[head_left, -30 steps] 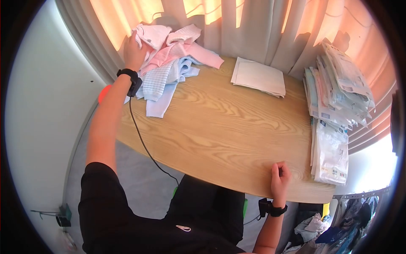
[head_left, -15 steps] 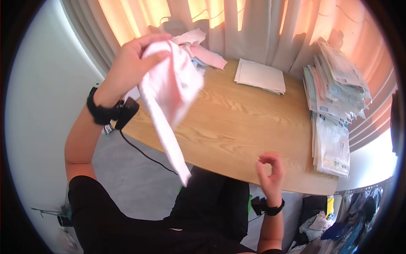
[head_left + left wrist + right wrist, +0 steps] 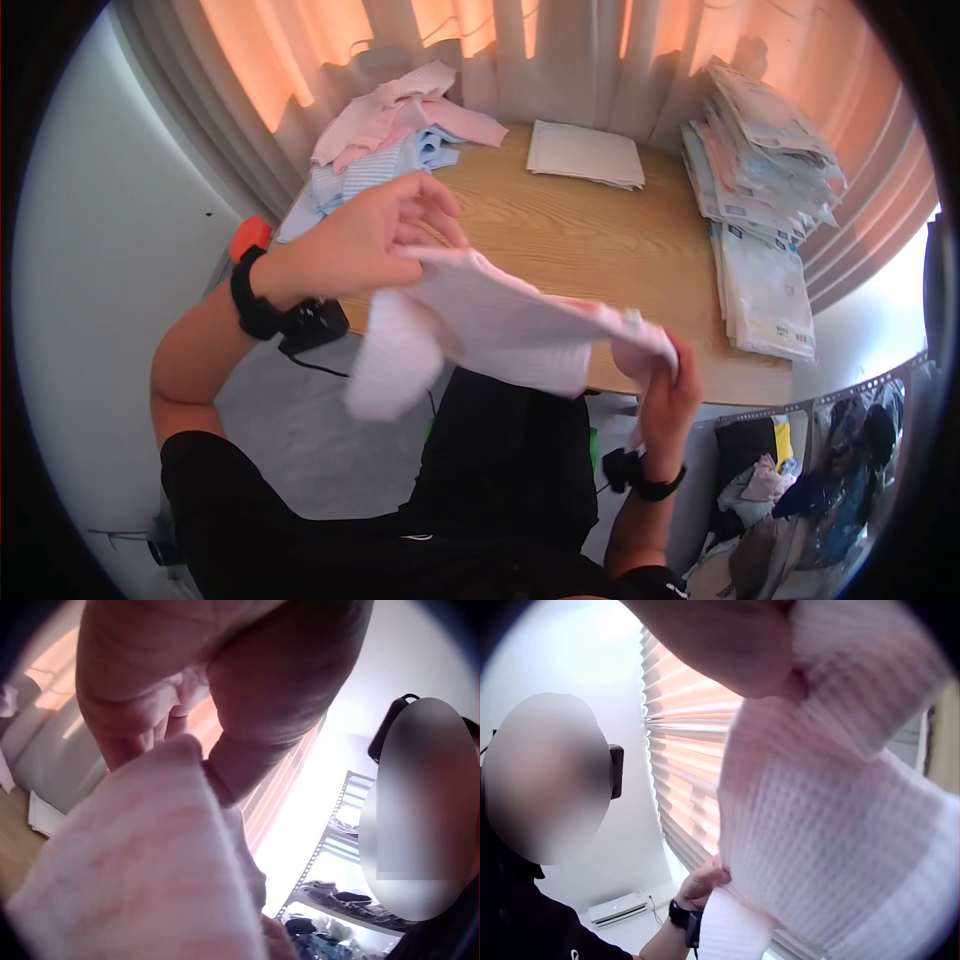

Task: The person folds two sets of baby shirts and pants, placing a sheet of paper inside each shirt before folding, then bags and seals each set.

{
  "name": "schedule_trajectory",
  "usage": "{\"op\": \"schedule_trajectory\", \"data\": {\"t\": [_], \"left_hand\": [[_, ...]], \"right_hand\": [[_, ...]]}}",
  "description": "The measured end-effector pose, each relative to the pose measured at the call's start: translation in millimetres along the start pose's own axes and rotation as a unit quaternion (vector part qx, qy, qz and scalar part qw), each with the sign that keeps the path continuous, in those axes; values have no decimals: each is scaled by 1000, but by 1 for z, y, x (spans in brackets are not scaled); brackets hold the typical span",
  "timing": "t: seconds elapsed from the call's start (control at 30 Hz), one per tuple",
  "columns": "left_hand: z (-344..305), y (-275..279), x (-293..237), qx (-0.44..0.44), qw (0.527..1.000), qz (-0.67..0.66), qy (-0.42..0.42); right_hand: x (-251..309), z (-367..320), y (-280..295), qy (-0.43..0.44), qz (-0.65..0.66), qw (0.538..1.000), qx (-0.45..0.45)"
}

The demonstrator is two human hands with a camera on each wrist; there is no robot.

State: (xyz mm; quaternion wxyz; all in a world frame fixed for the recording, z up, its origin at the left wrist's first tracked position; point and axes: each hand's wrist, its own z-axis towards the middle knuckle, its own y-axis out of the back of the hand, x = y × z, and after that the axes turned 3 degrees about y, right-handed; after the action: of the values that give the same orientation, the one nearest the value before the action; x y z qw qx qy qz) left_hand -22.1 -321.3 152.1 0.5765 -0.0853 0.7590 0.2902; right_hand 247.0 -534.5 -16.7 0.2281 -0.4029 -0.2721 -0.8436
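The left hand [image 3: 360,242] and the right hand [image 3: 674,400] each have a pinching grip on the pale pink textured garment [image 3: 515,330], which hangs between them over the near edge of the wooden surface [image 3: 560,230]. Pink and blue clothes [image 3: 390,125] lie piled at far left.

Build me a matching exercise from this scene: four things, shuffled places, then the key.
1. pale pink knit garment
2. flat white rectangular stack
3. pile of clear plastic packets
4. heap of pink and blue clothes

A. right end of the light wooden table
B. table's left end
C. between the left hand and right hand
D. middle of the table's far edge

Pairs: 1-C, 2-D, 3-A, 4-B
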Motion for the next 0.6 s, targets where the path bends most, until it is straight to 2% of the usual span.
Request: {"op": "schedule_trajectory", "data": {"t": [0.07, 0.13, 0.17, 0.2, 0.23, 0.3, 0.33, 0.37, 0.4, 0.5, 0.57, 0.6], "left_hand": [[26, 21, 25, -19, 997, 61, -40], [59, 42, 40, -48, 984, 155, -71], [74, 50, 53, -137, 929, 326, -104], [88, 58, 68, -222, 836, 484, -137], [102, 64, 82, -301, 706, 619, -166], [121, 68, 117, -228, 823, 486, -188], [123, 63, 123, -187, 869, 414, -194], [119, 51, 130, -127, 904, 384, -140], [112, 33, 132, -65, 932, 348, -80], [110, 1, 149, 11, 956, 242, 164], [119, -9, 156, 4, 961, 89, 262], [123, -11, 161, -2, 952, 12, 307]], "right_hand": [[15, 38, 18, 7, -63, 992, 111], [3, 87, 16, 4, -85, 978, 192], [-11, 114, 9, 32, -134, 972, 191], [-24, 131, 3, 59, -183, 963, 190], [-30, 133, 0, 133, -231, 953, 147], [-35, 140, -15, 284, -321, 901, 60], [-34, 131, -24, 215, -263, 933, 116], [-33, 113, -33, 143, -200, 954, 172], [-41, 95, -43, 163, -207, 940, 215], [-45, 46, -63, 156, -267, 904, 295], [-57, 33, -69, 104, -294, 884, 347], [-67, 32, -71, 104, -298, 884, 345]]}}
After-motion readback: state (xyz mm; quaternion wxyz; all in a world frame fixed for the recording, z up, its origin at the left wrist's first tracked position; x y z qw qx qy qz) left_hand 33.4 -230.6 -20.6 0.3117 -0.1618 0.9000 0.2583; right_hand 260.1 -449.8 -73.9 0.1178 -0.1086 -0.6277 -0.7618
